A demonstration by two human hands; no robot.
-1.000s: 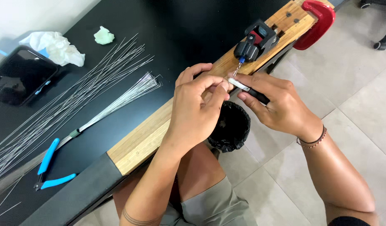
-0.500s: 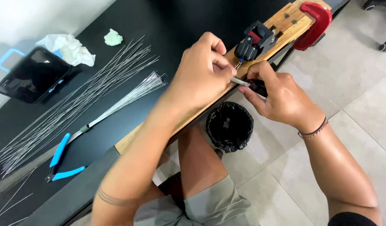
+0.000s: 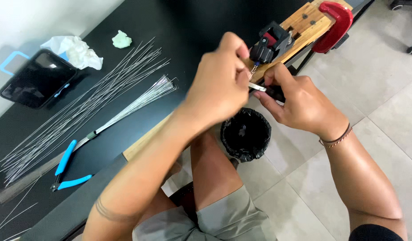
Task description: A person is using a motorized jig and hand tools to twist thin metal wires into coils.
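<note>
My left hand [image 3: 219,82] is blurred, fingers pinched together near a small metal piece below the black and red fixture [image 3: 270,42] mounted on a wooden board [image 3: 304,27]. What it pinches is too small to make out. My right hand [image 3: 295,100] grips a dark-handled tool with a flat silver tip [image 3: 258,88] pointing left toward my left fingers. Both hands hover at the table's edge, above my lap.
A red clamp [image 3: 333,22] holds the board to the black table [image 3: 81,169]. Several long thin wires [image 3: 90,102] fan across it. Blue-handled cutters [image 3: 65,169], a black tray [image 3: 36,80], crumpled tissue [image 3: 76,51] and a black bin [image 3: 246,134] are nearby.
My left hand has moved up and toward the fixture; the view has shifted so the board and hands sit higher. My right hand still holds the tool.
</note>
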